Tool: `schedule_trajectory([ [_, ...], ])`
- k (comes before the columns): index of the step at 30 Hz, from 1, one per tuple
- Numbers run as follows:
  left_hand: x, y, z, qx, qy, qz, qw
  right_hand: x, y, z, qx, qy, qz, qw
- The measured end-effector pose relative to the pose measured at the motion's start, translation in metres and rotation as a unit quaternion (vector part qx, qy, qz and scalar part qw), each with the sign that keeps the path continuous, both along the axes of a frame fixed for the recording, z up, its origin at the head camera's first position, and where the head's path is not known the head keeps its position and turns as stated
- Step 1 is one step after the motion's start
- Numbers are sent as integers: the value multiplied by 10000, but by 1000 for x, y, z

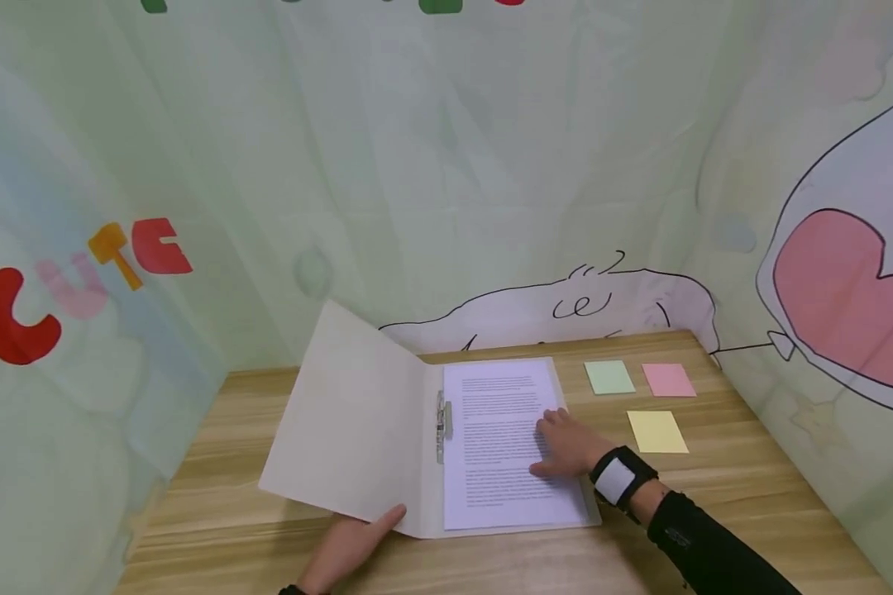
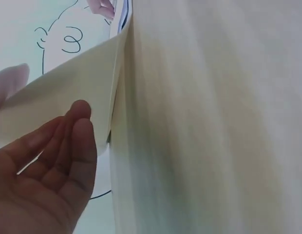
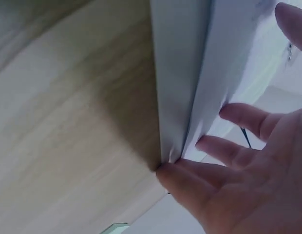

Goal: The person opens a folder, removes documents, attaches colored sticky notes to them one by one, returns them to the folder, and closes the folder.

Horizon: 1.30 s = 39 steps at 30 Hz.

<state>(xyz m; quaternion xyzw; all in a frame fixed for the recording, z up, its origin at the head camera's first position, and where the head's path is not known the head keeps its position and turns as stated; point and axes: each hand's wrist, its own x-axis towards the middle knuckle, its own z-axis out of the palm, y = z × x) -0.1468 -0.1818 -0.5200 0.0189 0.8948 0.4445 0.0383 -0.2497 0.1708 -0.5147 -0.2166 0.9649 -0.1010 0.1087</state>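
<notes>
A pale lever-clip folder (image 1: 342,430) lies spread on the wooden table, its front cover tilted up to the left. My left hand (image 1: 350,545) holds that cover by its lower edge, thumb on the inner face and fingers beneath. In the left wrist view, the fingers (image 2: 83,146) lie against the cover's outer side. A stack of printed sheets (image 1: 499,487) sits in the folder beside a metal clip (image 1: 444,426). My right hand (image 1: 571,445) rests on the right part of the sheets with fingers spread; in the right wrist view its fingertips (image 3: 209,144) touch the paper and folder edge.
Green (image 1: 609,378), pink (image 1: 668,380) and yellow (image 1: 657,432) sticky-note pads lie right of the folder on the wooden table (image 1: 752,496). A printed cloth curtain (image 1: 446,182) hangs close behind the table and along both sides.
</notes>
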Motion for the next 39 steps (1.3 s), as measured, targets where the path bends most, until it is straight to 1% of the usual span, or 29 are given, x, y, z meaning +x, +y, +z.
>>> schedule_trajectory([
  [3, -5, 5, -1, 273, 331, 70, 9991, 0, -5, -4, 97, 160, 28, 9998],
  [4, -6, 7, -1, 262, 409, 70, 9988, -1, -7, -4, 135, 189, 36, 9997],
  [6, -6, 12, 1, 45, 510, 11, 9987, -2, -8, -5, 185, 228, 38, 9996],
  [10, -3, 17, 3, -292, 581, -53, 9979, 0, -11, -6, 252, 262, 59, 9993],
  [11, -3, 17, 3, -330, 634, -40, 9974, 0, -11, -6, 267, 271, 46, 9993],
  [16, -4, 17, 3, -236, 908, 143, 9955, 1, -12, -9, 445, 300, -86, 9985],
  [19, -5, 17, 2, -199, 843, 172, 9961, 1, -10, -10, 474, 289, -119, 9984],
  [22, -4, 16, 1, -154, 724, 130, 9972, 2, -9, -9, 457, 278, -33, 9986],
  [24, -4, 14, 1, -30, 544, 151, 9984, 4, -9, -7, 487, 242, 23, 9985],
  [28, -2, 10, 0, 385, 254, 351, 9983, 6, -8, -6, 505, 77, 61, 9987],
  [30, -1, 7, 0, 502, 257, 411, 9976, 7, -8, -5, 478, 12, 54, 9988],
  [33, 0, 2, 0, 548, 290, 502, 9968, 8, -8, -4, 420, -31, 66, 9991],
  [39, 2, -10, -1, 477, 290, 789, 9953, 8, -6, -7, 438, -6, 92, 9990],
])
